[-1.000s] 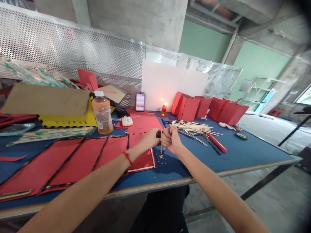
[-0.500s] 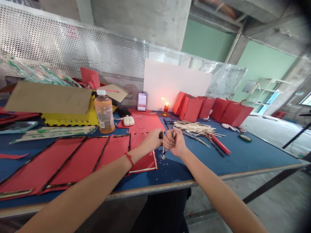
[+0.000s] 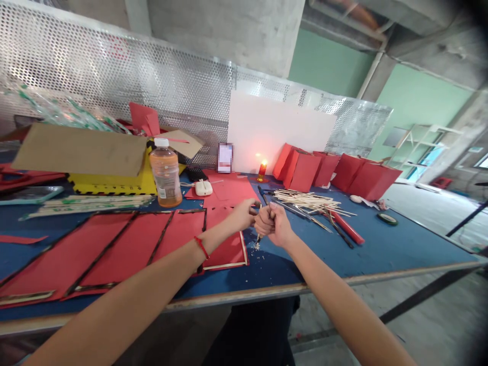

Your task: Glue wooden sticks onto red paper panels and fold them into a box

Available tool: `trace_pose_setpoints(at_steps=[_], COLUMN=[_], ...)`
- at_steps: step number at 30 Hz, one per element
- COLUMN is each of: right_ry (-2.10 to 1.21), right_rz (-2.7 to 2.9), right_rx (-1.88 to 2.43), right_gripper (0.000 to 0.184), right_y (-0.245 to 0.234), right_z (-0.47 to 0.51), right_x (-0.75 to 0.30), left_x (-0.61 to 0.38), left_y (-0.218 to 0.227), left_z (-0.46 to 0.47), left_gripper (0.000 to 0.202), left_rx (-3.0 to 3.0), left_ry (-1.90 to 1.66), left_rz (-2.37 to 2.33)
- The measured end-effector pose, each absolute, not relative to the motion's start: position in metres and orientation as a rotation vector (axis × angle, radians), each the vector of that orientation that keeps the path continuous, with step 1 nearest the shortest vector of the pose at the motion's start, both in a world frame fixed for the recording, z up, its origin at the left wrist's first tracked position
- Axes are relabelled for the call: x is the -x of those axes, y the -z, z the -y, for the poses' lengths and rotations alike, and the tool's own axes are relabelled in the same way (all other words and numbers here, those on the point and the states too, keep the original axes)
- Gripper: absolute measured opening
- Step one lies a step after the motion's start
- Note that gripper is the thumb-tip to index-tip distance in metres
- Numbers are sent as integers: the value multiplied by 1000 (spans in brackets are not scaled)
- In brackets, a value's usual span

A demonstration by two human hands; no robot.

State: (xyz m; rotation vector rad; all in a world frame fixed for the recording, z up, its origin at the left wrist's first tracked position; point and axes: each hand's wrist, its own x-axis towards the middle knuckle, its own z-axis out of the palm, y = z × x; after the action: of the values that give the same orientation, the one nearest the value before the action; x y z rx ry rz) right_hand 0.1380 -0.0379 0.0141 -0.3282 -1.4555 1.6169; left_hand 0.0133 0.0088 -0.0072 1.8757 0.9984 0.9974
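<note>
My two hands are close together over the blue table, just right of a red paper panel (image 3: 183,236) with dark strips and pale wooden strips along its edges. My right hand (image 3: 273,221) is closed in a fist round a thin wooden stick (image 3: 259,237); the stick's dark lower end points down at the table. Beside it, the fingers of my left hand (image 3: 243,214) curl near the stick's upper end. What they grip is hidden. Under the stick lies a small heap of pale shavings (image 3: 256,247), with crumbs scattered toward me.
A lit red candle (image 3: 262,171) burns behind my hands. To the right are loose wooden sticks (image 3: 310,202), a red tube (image 3: 348,227), a tape roll (image 3: 387,219) and folded red paper boxes (image 3: 303,172). A drink bottle (image 3: 165,174) stands left, by a yellow box (image 3: 114,184).
My left hand's fingers have shifted slightly up beside the stick, and the stick's upper end now shows between my hands. The whole view has moved slightly.
</note>
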Motion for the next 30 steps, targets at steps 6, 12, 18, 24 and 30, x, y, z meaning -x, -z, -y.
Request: trace_pose_setpoints(at_steps=[6,12,18,24,30], right_ry=[-1609,-1625,-1595,-1547,-1571], right_rz=[1463,1451,1501,1586,1664], right_rx=[284,242,261,271,258], right_gripper=[64,62,65,65,64], right_y=[-13,-12,-13,-4,-1], right_z=[36,38,41,42,40], right_x=[-139,-139,-137,-131,-126], left_x=[-13,-14,-14,-15,-21], left_y=[6,7,8,10,16], left_z=[-9,-6,-9,-16,-29], left_gripper=[18,16,13,4,10], left_rx=[-1830,-1853,-1928,-1908,-1792], left_ry=[-996,-1053,-1058,-1063,-1031], left_rz=[-927,-980,-1003,-1134,-1232])
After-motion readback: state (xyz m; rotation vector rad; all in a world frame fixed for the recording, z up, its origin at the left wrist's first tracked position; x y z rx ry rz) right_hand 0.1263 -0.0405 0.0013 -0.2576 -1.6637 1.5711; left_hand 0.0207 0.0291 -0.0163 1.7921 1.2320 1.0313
